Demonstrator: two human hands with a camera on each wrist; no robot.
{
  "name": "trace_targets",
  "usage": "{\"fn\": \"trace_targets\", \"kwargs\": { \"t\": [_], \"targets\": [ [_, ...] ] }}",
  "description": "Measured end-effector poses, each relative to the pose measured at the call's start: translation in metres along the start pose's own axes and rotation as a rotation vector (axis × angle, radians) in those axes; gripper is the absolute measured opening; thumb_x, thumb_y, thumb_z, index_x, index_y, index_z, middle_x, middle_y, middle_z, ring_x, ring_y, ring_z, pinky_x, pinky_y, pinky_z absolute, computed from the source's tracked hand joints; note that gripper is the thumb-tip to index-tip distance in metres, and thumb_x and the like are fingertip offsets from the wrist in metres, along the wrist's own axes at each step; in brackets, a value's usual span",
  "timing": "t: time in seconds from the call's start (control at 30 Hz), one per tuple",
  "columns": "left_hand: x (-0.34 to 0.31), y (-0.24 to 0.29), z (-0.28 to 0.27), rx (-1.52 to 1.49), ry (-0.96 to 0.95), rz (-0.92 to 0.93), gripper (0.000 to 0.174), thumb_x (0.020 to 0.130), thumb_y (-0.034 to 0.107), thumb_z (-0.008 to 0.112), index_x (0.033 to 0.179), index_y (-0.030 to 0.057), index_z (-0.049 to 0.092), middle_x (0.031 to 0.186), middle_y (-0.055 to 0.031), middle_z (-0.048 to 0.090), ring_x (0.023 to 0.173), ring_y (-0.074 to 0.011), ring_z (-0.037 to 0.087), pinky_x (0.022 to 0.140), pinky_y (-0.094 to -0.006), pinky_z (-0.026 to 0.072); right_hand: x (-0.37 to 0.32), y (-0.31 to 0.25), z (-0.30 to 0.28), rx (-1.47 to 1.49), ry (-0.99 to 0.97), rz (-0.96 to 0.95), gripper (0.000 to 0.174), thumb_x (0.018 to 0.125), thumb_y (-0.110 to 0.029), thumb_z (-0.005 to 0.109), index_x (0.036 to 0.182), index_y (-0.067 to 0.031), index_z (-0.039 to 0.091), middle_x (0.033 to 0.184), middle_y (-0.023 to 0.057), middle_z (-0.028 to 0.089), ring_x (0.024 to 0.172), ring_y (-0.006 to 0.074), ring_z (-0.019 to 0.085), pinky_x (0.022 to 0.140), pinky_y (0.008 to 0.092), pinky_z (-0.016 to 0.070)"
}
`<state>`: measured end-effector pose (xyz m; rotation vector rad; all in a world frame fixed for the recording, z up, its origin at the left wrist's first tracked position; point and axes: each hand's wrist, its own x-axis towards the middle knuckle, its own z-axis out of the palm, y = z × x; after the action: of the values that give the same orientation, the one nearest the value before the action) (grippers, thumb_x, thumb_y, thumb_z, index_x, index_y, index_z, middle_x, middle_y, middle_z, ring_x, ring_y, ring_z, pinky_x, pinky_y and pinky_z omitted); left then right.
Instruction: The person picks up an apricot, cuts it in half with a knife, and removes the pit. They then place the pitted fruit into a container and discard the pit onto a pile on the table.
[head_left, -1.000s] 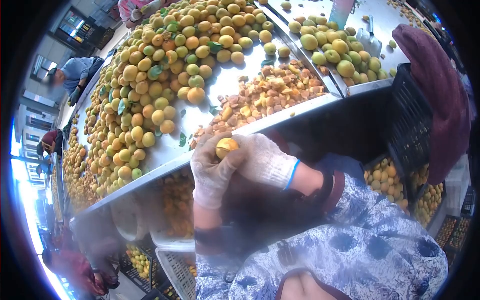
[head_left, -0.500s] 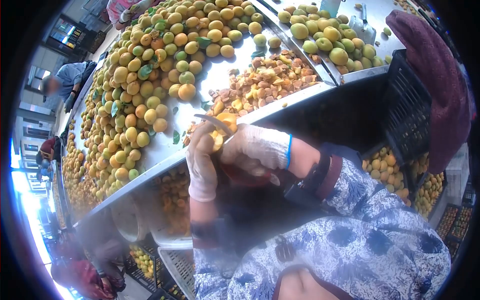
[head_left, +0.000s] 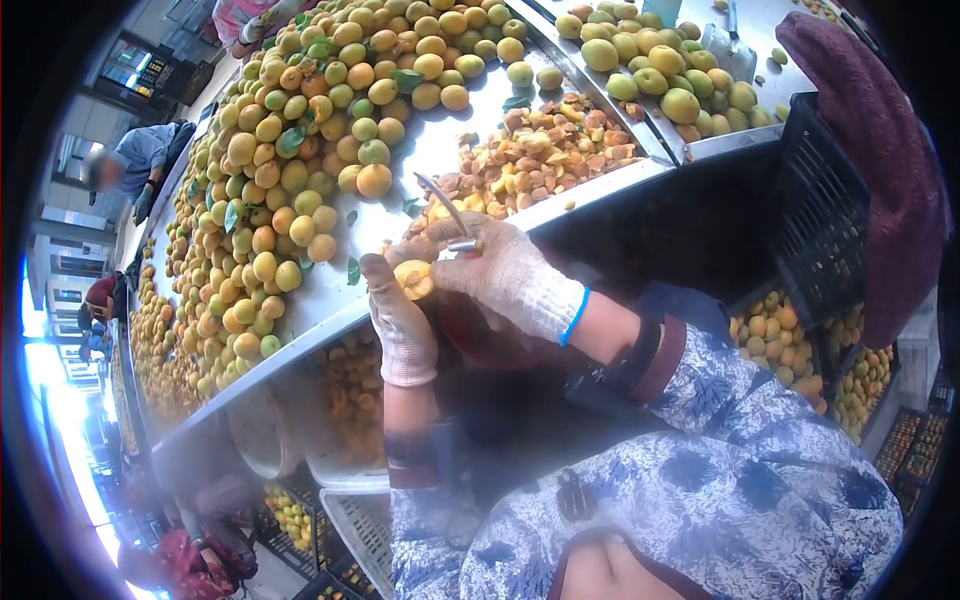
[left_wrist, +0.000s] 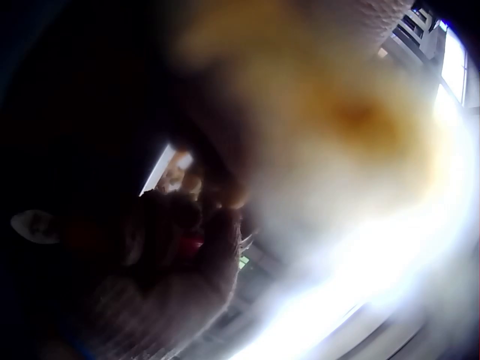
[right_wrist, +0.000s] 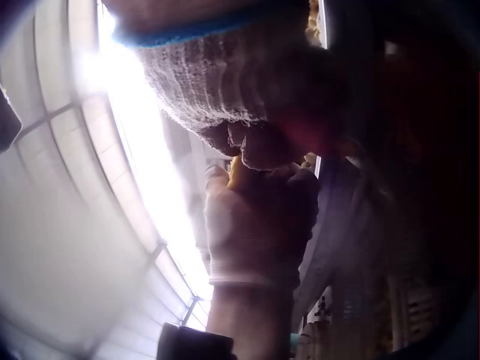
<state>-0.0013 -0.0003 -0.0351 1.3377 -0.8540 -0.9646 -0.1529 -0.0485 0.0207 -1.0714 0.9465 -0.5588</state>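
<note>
In the head view my gloved left hand (head_left: pixel 403 325) holds a cut yellow apricot half (head_left: pixel 413 280) between thumb and fingers, its cut face showing. My gloved right hand (head_left: pixel 503 272) grips a knife whose curved blade (head_left: pixel 443 204) points up and away over the table edge. The two hands are close together, the right fingers beside the fruit. In the right wrist view the left hand (right_wrist: pixel 259 225) lies below the right hand (right_wrist: pixel 217 90), with a bit of yellow fruit (right_wrist: pixel 235 172) between them. The left wrist view is mostly blurred.
Whole apricots (head_left: pixel 270 180) are heaped on the metal table, with a pile of cut pieces (head_left: pixel 530 160) near its edge (head_left: pixel 600 190). More fruit (head_left: pixel 670 75) lies at the right beside a metal scoop (head_left: pixel 730 50). A black crate (head_left: pixel 822 200) and a maroon cloth (head_left: pixel 875 170) stand right.
The fruit was whole in the left hand a second ago and now shows a cut face. The knife blade has swung away from the fruit, and the right hand has tilted upward.
</note>
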Motion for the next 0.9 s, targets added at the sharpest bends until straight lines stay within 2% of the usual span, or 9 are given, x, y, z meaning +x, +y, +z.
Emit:
{"fn": "trace_targets", "kwargs": {
  "t": [0.03,0.1,0.2,0.43,0.5,0.57,0.73,0.83,0.9],
  "targets": [
    [0.0,-0.001,0.0,0.002,0.001,-0.002,0.071,0.094,0.066,0.029,0.104,0.0022,0.059,0.086,-0.0047,0.061,0.078,-0.0107,0.057,0.073,-0.0262,0.0477,0.004,0.006,0.001,0.002,-0.001,0.002,0.032,0.079,-0.019,0.068,0.106,-0.0043,0.059,0.077,0.0076,0.063,0.059,0.0176,0.06,0.053,0.0332,0.0516],
    [0.0,-0.003,0.001,0.079,0.087,0.023,0.075,0.094,0.068,0.025,0.099,0.0017,0.061,0.087,-0.0046,0.061,0.074,-0.0134,0.058,0.071,-0.0278,0.048,0.014,0.022,0.002,-0.222,0.028,-0.364,0.036,0.077,-0.022,0.068,0.109,-0.0056,0.063,0.085,0.013,0.068,0.074,0.0238,0.067,0.07,0.0345,0.0548],
    [-0.003,0.007,0.0,0.411,-0.024,0.226,0.082,0.092,0.071,0.022,0.099,0.0002,0.063,0.091,-0.0058,0.063,0.075,-0.0158,0.06,0.072,-0.0296,0.0485,0.007,0.018,0.003,-0.399,0.069,-0.403,0.034,0.077,-0.025,0.067,0.107,-0.0097,0.065,0.091,0.0157,0.069,0.083,0.0276,0.068,0.079,0.0356,0.0533],
    [-0.006,0.002,-0.004,0.431,-0.108,0.139,0.088,0.091,0.073,0.02,0.109,-0.002,0.062,0.097,-0.0084,0.065,0.085,-0.0166,0.061,0.078,-0.0304,0.049,-0.002,0.014,0.004,-0.535,0.05,-0.488,0.03,0.08,-0.029,0.068,0.101,-0.0075,0.066,0.09,0.0158,0.066,0.083,0.0341,0.064,0.075,0.0383,0.0513],
    [-0.009,0.0,0.002,0.369,-0.062,0.233,0.086,0.09,0.074,0.024,0.109,-0.0022,0.06,0.091,-0.0079,0.065,0.085,-0.0156,0.061,0.077,-0.031,0.0494,0.001,0.023,0.007,-0.649,0.134,-0.664,0.028,0.081,-0.03,0.067,0.097,-0.0066,0.064,0.087,0.0164,0.064,0.082,0.0368,0.062,0.072,0.0418,0.0506],
    [-0.011,-0.007,0.002,0.368,-0.012,0.227,0.086,0.09,0.074,0.026,0.11,-0.0025,0.059,0.09,-0.0076,0.066,0.084,-0.0149,0.06,0.076,-0.0314,0.0494,-0.001,0.021,0.007,-0.712,0.1,-0.579,0.032,0.082,-0.035,0.064,0.103,-0.011,0.063,0.088,0.0163,0.065,0.086,0.037,0.063,0.072,0.0449,0.0527],
    [-0.015,-0.006,0.0,0.436,-0.006,0.237,0.081,0.092,0.071,0.029,0.101,-0.0032,0.059,0.086,-0.0059,0.065,0.078,-0.0129,0.057,0.072,-0.031,0.0484,-0.003,0.033,0.012,-0.666,0.148,-0.501,0.026,0.085,-0.033,0.061,0.093,-0.0082,0.062,0.089,0.0173,0.065,0.085,0.0383,0.063,0.07,0.0471,0.0518],
    [-0.023,0.009,0.018,0.419,0.027,0.043,0.076,0.094,0.067,0.03,0.09,-0.0034,0.059,0.077,-0.0042,0.062,0.073,-0.0118,0.054,0.068,-0.0311,0.0468,0.001,0.03,0.011,-0.531,0.222,-0.326,0.025,0.085,-0.032,0.059,0.088,-0.0068,0.06,0.087,0.018,0.065,0.084,0.0386,0.063,0.07,0.0477,0.0514],
    [-0.024,0.003,0.027,0.642,0.144,0.332,0.073,0.096,0.063,0.031,0.082,-0.0028,0.058,0.068,-0.0029,0.056,0.069,-0.0124,0.052,0.066,-0.0325,0.0453,0.007,0.035,0.008,-0.565,0.297,-0.344,0.024,0.085,-0.029,0.059,0.087,-0.0056,0.06,0.083,0.019,0.065,0.084,0.0385,0.063,0.07,0.0477,0.0514]
  ]
}}
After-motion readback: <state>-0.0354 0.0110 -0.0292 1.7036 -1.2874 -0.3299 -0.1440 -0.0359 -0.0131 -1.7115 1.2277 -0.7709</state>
